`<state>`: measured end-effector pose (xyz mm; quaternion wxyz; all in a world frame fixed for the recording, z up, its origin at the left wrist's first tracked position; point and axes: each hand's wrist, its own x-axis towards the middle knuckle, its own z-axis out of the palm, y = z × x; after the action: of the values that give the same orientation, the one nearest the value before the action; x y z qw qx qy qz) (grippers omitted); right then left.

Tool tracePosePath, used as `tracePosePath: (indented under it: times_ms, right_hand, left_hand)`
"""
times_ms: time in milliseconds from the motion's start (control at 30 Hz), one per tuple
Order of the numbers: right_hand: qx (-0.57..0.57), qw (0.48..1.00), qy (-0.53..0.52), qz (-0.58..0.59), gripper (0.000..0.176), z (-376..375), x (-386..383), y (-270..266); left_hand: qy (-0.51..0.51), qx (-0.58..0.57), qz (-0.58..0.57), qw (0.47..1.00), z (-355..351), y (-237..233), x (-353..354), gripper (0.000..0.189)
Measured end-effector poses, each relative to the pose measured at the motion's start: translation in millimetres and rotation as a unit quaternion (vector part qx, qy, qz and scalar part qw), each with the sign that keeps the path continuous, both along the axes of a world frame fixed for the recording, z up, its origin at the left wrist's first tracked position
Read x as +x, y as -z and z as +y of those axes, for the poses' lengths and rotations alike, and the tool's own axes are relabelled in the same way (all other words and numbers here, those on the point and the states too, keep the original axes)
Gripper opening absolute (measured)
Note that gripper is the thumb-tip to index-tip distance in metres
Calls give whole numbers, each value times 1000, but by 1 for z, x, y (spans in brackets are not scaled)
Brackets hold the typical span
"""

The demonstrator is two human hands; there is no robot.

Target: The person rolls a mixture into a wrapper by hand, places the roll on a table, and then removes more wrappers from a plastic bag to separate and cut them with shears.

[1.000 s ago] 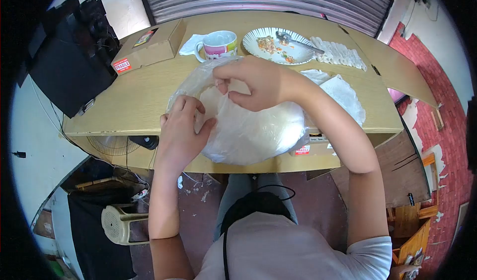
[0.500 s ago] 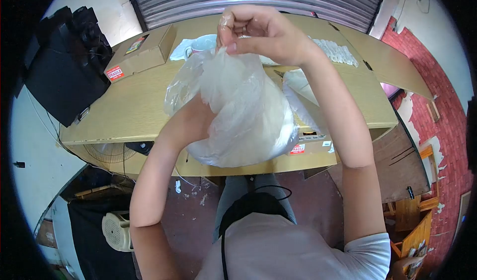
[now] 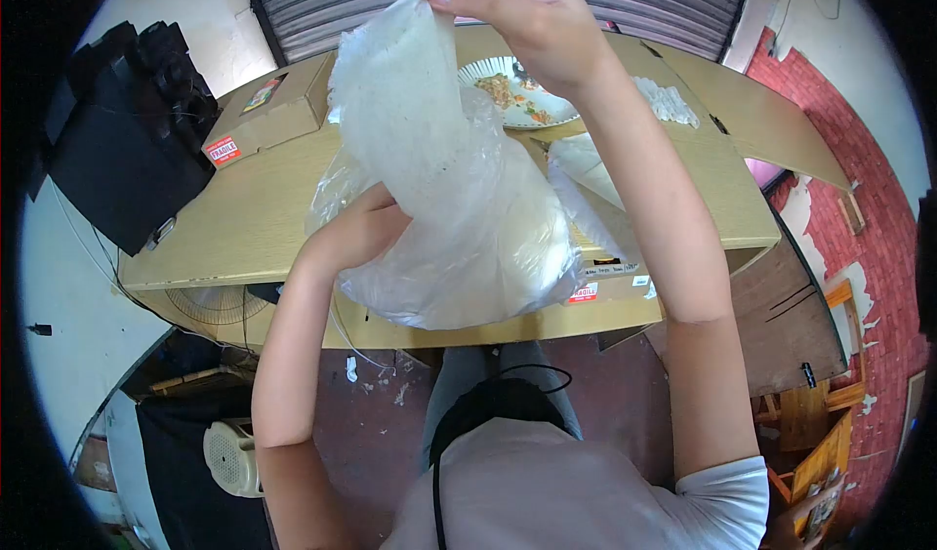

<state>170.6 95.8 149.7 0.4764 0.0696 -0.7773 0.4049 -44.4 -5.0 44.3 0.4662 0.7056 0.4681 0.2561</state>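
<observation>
My right hand (image 3: 517, 8), partly cut off by the upper frame edge, pinches the top of a thin, whitish spring roll wrapper (image 3: 405, 111). The wrapper hangs down over the mouth of a clear plastic bag (image 3: 508, 247). Inside the bag is a pale, rounded bulk, seen only through the plastic. My left hand (image 3: 366, 226) is curled in against the bag at its left side; its fingertips are hidden behind the wrapper and plastic. Behind the bag stands a fluted white plate (image 3: 561, 116) with a chopped orange and brown food mixture (image 3: 503, 91).
Small white rolls (image 3: 669, 101) lie right of the plate. White plastic with pale contents (image 3: 586, 174) sits beside my right forearm. A cardboard box (image 3: 268, 111) and black equipment (image 3: 132, 140) occupy the table's (image 3: 205, 243) left side. Another box (image 3: 615, 282) is under the tabletop.
My right hand has risen and moved slightly away, drawing the wrapper up and out of the bag. The plate behind is now more exposed. My left hand has shifted slightly left.
</observation>
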Motion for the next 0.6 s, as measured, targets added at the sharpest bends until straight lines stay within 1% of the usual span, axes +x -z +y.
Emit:
tracePosePath:
  times_ms: [33,100,133,167,200,233,267,300,333,367,400,433,500,533,600]
  right_hand:
    - [1,1000,-2,-1,10,1,-1,-1]
    - [1,1000,-5,-3,11,-3,-3,-3]
    - [32,999,18,37,9,-7,-4,-4]
    - [64,994,40,77,9,-10,-5,-8]
    - [65,994,40,76,9,-12,-3,-15]
    - [86,986,84,118,9,-14,3,-24]
    - [107,973,128,159,10,-16,10,-32]
    - [101,967,151,181,12,-20,18,-40]
    - [96,959,174,203,13,-23,29,-48]
    - [93,952,200,213,15,-21,44,-54]
    - [59,945,250,201,15,-34,55,-57]
    - [13,950,235,204,14,-31,71,-58]
    - [35,944,290,151,9,-23,108,-58]
    - [36,943,293,151,9,-24,120,-53]
    - [-6,935,354,29,8,-25,141,-37]
  left_hand:
    - [0,0,1,1000,-1,1,1,44]
    - [30,-3,57,998,-2,5,3,47]
    - [29,-3,56,998,-3,8,3,47]
    - [81,111,120,983,-4,11,4,51]
    - [131,223,181,949,-6,14,4,57]
    - [131,224,181,949,-8,17,9,57]
    - [128,242,226,935,-12,21,18,62]
    - [124,259,270,919,-15,23,25,67]
    - [125,260,270,919,-16,22,28,67]
    - [136,294,352,878,-18,21,30,69]
    - [147,324,430,830,-20,20,31,70]
    - [147,324,429,830,-21,22,32,70]
    - [171,399,310,846,-20,23,34,58]
    - [173,401,309,845,-17,24,36,58]
    - [236,379,237,863,-9,25,41,44]
